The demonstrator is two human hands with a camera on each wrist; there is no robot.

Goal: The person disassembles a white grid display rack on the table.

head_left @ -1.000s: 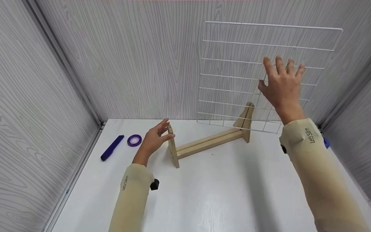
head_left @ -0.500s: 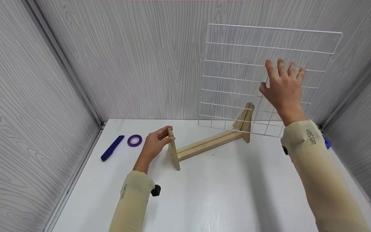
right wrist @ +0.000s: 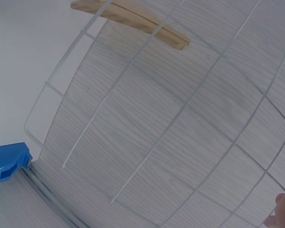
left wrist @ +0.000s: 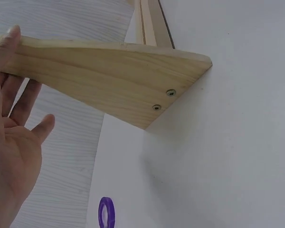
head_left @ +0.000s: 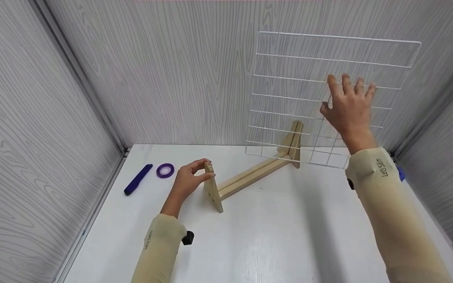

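Observation:
A wooden stand (head_left: 250,177) lies on the white table (head_left: 269,243), a long bar joining two triangular end pieces. My left hand (head_left: 199,169) pinches the top of the near end piece, thumb on one face and fingers on the other; in the left wrist view that piece (left wrist: 114,76) tilts above the table beside my left hand (left wrist: 12,123). My right hand (head_left: 348,106) holds a white wire grid (head_left: 297,79) upright in the air over the stand's far end, fingers spread along the wires. The right wrist view shows the wire grid (right wrist: 134,66) close up.
A purple tape roll (head_left: 165,171) and a dark blue pen-like stick (head_left: 137,180) lie at the table's back left. A blue clip (head_left: 399,173) sits at the right edge by the wall. Grey wood-grain walls enclose three sides.
My left hand has closed on the near end piece and drawn it slightly toward me, swinging the stand. The grid and right hand have drifted a little right and down.

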